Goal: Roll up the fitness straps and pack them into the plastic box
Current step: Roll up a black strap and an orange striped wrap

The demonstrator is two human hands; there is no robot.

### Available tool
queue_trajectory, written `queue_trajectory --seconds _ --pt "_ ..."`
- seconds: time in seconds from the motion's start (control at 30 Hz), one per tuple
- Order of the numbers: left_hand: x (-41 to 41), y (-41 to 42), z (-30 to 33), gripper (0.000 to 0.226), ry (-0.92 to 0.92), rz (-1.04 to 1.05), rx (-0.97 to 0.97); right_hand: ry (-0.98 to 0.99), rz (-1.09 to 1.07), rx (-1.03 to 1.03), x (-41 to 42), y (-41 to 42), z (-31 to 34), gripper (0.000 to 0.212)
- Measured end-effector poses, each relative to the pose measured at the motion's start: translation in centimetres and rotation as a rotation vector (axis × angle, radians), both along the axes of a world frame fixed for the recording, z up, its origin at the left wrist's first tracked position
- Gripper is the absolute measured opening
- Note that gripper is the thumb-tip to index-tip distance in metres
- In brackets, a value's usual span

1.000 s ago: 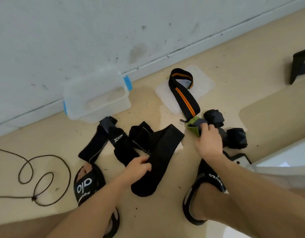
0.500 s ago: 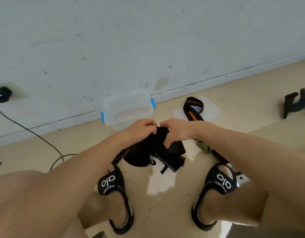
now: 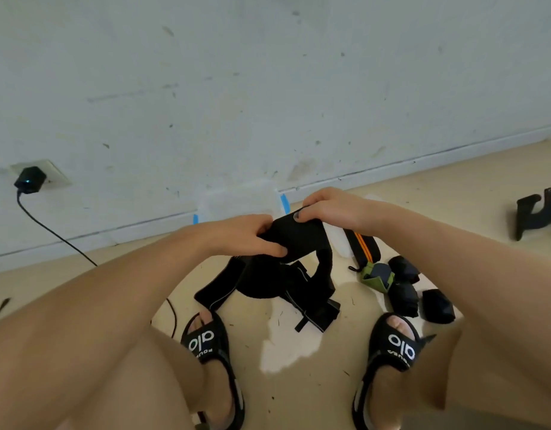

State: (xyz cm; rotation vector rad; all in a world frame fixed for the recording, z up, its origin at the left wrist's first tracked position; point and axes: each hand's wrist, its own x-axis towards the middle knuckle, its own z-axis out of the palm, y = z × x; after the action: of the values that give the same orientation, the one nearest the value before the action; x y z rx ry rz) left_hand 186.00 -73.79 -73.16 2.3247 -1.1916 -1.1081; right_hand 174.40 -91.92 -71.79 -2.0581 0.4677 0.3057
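Note:
A wide black fitness strap (image 3: 296, 240) is lifted off the floor between both hands. My left hand (image 3: 249, 235) grips its near left end, thumb on top. My right hand (image 3: 327, 206) pinches its far right corner. The strap's tail hangs down at the right to a pile of loose black straps (image 3: 268, 283) on the floor. Behind my hands stands the clear plastic box (image 3: 237, 200) with blue clips, against the wall. A black strap with orange stripes (image 3: 361, 246) lies to the right, beside a green item (image 3: 376, 276) and three rolled black straps (image 3: 404, 293).
My two feet in black sandals (image 3: 206, 342) (image 3: 398, 346) flank the pile. The box's clear lid (image 3: 339, 240) lies under the striped strap. A charger (image 3: 29, 180) sits in a wall socket at left, its cable running down across the floor. A black object (image 3: 535, 212) lies far right.
One second ago my hands were apart on the floor, left on the flat strap, right at the rolled ones. Both have since come together and lifted the wide strap, now held stretched between them.

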Motion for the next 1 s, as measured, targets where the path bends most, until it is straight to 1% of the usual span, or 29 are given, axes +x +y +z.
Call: queue_trajectory --seconds 0.07,0.2,0.3,0.43,0.5,0.57,0.7,0.77,0.83,0.9,1.0 --pt "0.6 -0.3 0.2 0.018 0.006 -0.006 -0.014 0.003 -0.010 -0.047 0.7 -0.8 0.0 0.028" --pt "1.5 -1.0 0.4 0.022 -0.036 -0.020 -0.080 0.084 0.080 -0.177 1.0 -1.9 0.3 0.038" --pt "2.1 -1.5 0.6 0.023 -0.017 0.014 -0.151 0.092 0.125 -0.100 1.2 -1.7 0.1 0.031" --pt "2.5 -1.6 1.4 0.019 0.052 0.032 -0.232 0.011 0.092 0.049 2.1 -0.8 -0.2 0.039" --pt "2.7 -1.4 1.7 0.019 0.073 0.045 -0.245 -0.032 0.068 0.086 2.6 -0.6 -0.1 0.040" --pt "3.2 -1.3 1.7 0.025 0.081 0.054 -0.211 -0.066 0.061 0.102 2.9 -0.6 -0.1 0.036" --pt "3.9 -0.9 1.6 0.034 0.071 0.020 -0.074 -0.083 0.051 0.110 3.3 -1.0 0.1 0.026" --pt "4.5 -0.5 1.4 0.034 0.038 0.021 -0.088 -0.109 -0.018 0.143 3.5 -1.7 0.5 0.020" --pt "5.0 -0.2 1.2 0.029 0.107 0.099 -0.195 -0.154 -0.096 0.198 3.6 -2.3 0.9 0.020" --pt "5.2 -0.3 1.2 0.028 0.216 0.203 -0.294 -0.178 -0.118 0.246 3.7 -2.6 1.1 0.021" --pt "5.2 -0.8 1.4 0.030 0.368 0.317 -0.353 -0.183 -0.109 0.274 3.8 -2.2 1.0 0.026"
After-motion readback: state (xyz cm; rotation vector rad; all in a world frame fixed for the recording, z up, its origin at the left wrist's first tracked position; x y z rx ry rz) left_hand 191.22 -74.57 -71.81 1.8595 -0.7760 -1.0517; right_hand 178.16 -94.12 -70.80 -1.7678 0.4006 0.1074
